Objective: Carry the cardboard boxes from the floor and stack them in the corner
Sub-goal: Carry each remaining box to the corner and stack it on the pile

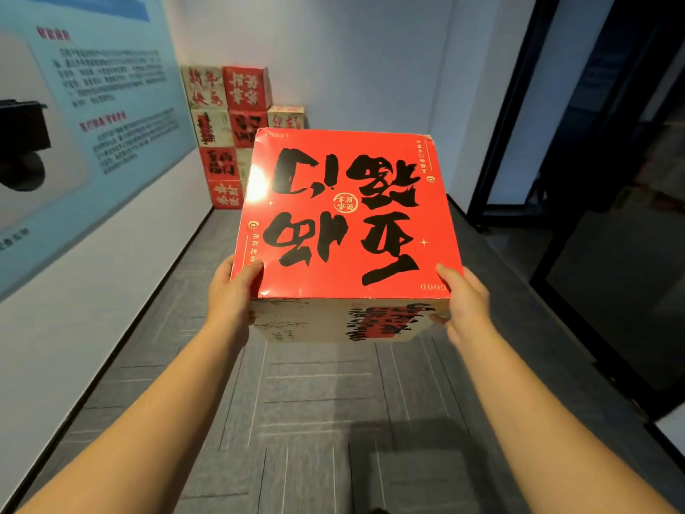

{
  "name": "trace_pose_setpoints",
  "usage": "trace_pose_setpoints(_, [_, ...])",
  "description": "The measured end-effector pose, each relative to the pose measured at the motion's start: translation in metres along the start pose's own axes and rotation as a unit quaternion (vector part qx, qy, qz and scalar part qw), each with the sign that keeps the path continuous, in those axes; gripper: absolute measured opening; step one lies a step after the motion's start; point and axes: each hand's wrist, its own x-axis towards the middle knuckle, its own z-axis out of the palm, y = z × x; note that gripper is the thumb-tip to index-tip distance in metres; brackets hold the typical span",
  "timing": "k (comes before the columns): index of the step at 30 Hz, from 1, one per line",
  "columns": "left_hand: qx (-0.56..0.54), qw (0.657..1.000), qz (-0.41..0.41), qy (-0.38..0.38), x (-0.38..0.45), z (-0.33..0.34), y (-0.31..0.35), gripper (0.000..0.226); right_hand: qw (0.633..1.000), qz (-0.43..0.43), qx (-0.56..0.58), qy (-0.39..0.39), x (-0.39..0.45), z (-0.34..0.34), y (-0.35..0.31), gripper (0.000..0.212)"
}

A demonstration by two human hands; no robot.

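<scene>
A cardboard box with a red top and large black brush characters is held up in front of me, above the floor. My left hand grips its near left corner, thumb on the top face. My right hand grips its near right corner the same way. Ahead in the corner stands a stack of similar red and cream boxes, several high and two to three wide, with its lower right part hidden behind the held box.
A white wall with a large blue poster runs along the left. Dark glass doors with black frames line the right. Grey patterned carpet stretches forward to the corner stack.
</scene>
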Motion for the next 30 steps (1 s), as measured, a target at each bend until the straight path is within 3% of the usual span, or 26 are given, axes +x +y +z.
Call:
trace_pose_setpoints(3, [-0.004, 1.0, -0.002, 0.01, 0.054, 0.04, -0.004, 0.011, 1.0, 0.001, 0.001, -0.002, 0.074, 0.017, -0.003, 0.041])
trace_pose_setpoints(18, [-0.033, 0.999, -0.011, 0.042, 0.307, 0.204, 0.014, 0.017, 0.998, -0.005, -0.018, -0.056, 0.367, 0.117, -0.056, 0.021])
trace_pose_setpoints(23, [-0.056, 0.998, 0.003, 0.035, 0.411, 0.242, 0.013, 0.023, 0.998, -0.004, -0.008, -0.054, 0.465, 0.175, -0.054, 0.021])
trace_pose_setpoints(30, [-0.063, 0.998, -0.013, 0.006, 0.595, 0.293, 0.04, 0.017, 0.999, -0.019, 0.002, -0.051, 0.61, 0.273, -0.073, 0.014])
